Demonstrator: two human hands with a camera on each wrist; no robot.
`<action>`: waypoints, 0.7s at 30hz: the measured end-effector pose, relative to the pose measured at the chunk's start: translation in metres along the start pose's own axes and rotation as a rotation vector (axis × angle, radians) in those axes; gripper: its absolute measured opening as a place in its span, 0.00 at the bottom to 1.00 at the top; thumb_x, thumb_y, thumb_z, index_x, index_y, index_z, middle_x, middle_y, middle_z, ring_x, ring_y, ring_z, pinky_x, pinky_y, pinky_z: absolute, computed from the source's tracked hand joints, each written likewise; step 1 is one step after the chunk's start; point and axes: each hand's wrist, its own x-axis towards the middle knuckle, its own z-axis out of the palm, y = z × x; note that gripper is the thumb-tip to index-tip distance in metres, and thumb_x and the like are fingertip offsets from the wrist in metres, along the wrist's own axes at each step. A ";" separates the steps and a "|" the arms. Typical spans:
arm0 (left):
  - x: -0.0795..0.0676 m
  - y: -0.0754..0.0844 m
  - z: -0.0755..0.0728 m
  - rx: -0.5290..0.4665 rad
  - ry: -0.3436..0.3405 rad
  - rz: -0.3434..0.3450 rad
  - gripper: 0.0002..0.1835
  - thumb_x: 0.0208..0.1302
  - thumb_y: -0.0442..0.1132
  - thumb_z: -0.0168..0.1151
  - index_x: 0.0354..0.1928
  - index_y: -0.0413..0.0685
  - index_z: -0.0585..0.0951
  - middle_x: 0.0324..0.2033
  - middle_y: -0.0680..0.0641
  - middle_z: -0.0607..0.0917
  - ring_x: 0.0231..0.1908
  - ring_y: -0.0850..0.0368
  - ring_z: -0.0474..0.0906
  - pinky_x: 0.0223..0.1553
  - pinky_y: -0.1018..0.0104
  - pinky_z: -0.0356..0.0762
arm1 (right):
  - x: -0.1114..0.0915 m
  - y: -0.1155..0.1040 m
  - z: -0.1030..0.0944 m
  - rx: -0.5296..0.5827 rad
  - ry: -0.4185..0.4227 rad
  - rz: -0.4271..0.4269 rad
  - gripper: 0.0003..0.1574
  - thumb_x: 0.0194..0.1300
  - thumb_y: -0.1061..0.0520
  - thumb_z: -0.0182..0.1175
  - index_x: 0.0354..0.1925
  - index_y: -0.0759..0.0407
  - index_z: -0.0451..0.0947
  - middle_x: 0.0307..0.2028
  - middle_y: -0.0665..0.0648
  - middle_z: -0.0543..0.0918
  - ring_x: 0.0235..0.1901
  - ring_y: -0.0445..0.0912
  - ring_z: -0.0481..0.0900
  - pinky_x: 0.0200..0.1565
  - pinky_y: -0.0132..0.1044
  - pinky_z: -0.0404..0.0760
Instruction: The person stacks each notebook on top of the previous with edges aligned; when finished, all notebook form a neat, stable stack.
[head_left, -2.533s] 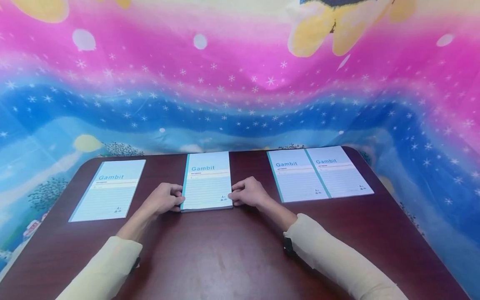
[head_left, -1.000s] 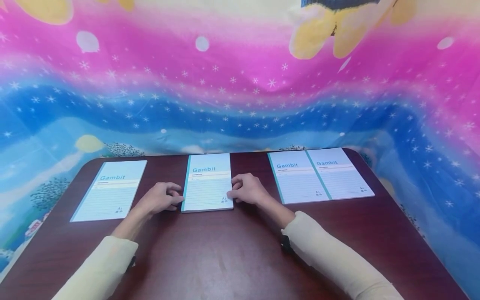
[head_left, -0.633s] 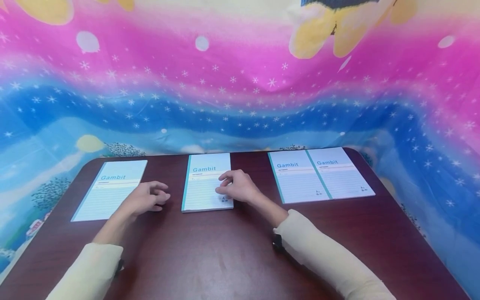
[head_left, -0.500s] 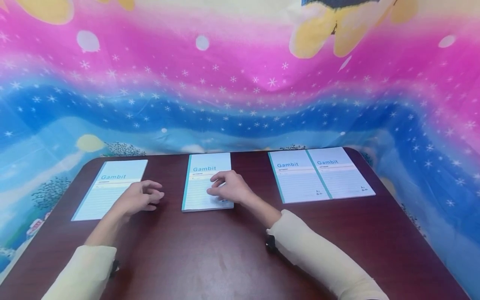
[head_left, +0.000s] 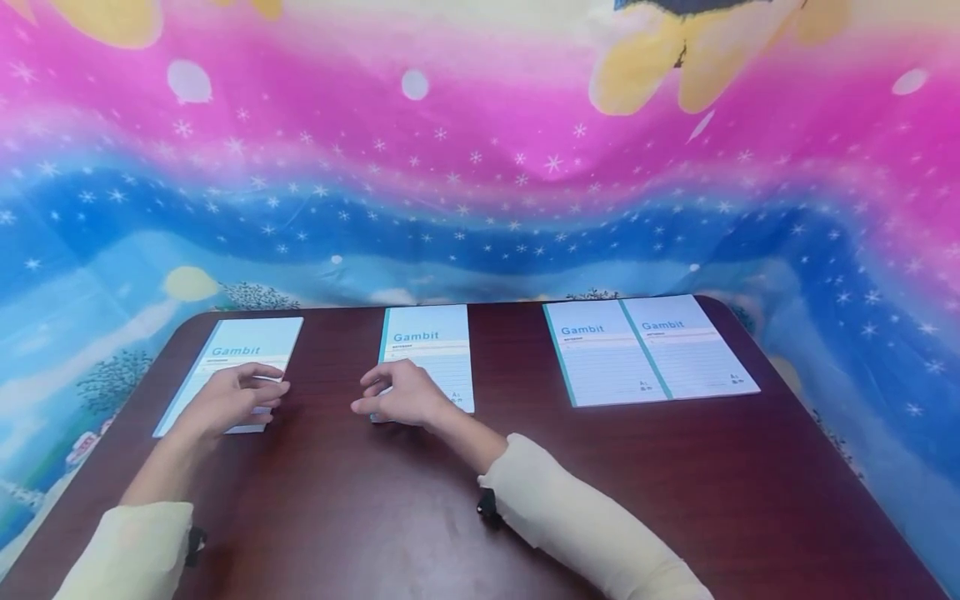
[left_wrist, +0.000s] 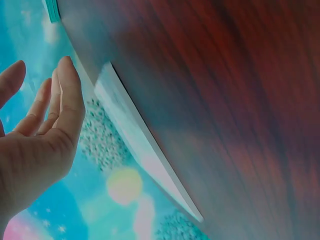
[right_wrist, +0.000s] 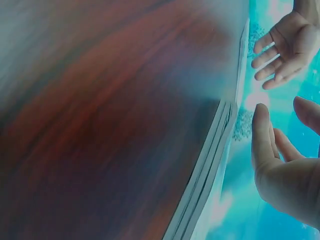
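Observation:
My left hand point(head_left: 225, 398) hovers over the notebook at the left point(head_left: 251, 333), its fingers relaxed and holding nothing. The left wrist view shows that left notebook point(left_wrist: 142, 142) lying flat below the hand, apart from it. A short stack of notebooks point(head_left: 427, 325) lies in the middle, with several layered edges in the right wrist view. Above the lower left part of this stack is my right hand point(head_left: 401, 392), fingers loosely bent and nothing between them. Each cover reads "Gambit" and has a teal or bluish spine strip.
Two more notebooks, one point(head_left: 600, 358) beside the other point(head_left: 690, 350), lie side by side at the table's back right. The dark reddish-brown table point(head_left: 375, 517) ends at a colourful cloth backdrop point(head_left: 480, 192) with snowflakes.
Both hands have let go of the middle stack's sides and moved left. The left hand is now over the left notebook, the right hand over the stack's lower left. The notebooks have stayed put.

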 end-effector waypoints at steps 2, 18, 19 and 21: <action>-0.001 -0.004 -0.007 -0.001 0.002 -0.011 0.33 0.75 0.46 0.59 0.69 0.27 0.65 0.61 0.26 0.75 0.55 0.37 0.79 0.46 0.57 0.86 | 0.002 -0.002 0.007 0.011 -0.006 0.004 0.25 0.61 0.61 0.73 0.55 0.68 0.80 0.37 0.52 0.85 0.33 0.52 0.89 0.37 0.36 0.87; -0.012 -0.033 -0.045 0.083 0.068 -0.071 0.38 0.74 0.53 0.59 0.68 0.25 0.64 0.60 0.24 0.72 0.53 0.36 0.80 0.47 0.53 0.86 | 0.018 -0.012 0.061 0.082 0.024 0.099 0.22 0.58 0.62 0.75 0.51 0.64 0.82 0.34 0.49 0.85 0.29 0.49 0.88 0.37 0.33 0.84; -0.012 -0.035 -0.046 0.087 0.071 -0.073 0.38 0.74 0.53 0.59 0.68 0.25 0.64 0.60 0.24 0.72 0.53 0.36 0.80 0.47 0.52 0.85 | 0.019 -0.012 0.064 0.083 0.028 0.105 0.22 0.58 0.62 0.75 0.50 0.63 0.82 0.34 0.49 0.85 0.29 0.49 0.88 0.37 0.32 0.84; -0.012 -0.038 -0.049 0.091 0.077 -0.077 0.39 0.74 0.53 0.59 0.68 0.24 0.64 0.60 0.23 0.72 0.53 0.34 0.79 0.49 0.50 0.85 | 0.021 -0.012 0.070 0.077 0.041 0.116 0.22 0.58 0.62 0.75 0.50 0.63 0.82 0.33 0.48 0.85 0.28 0.48 0.87 0.37 0.32 0.83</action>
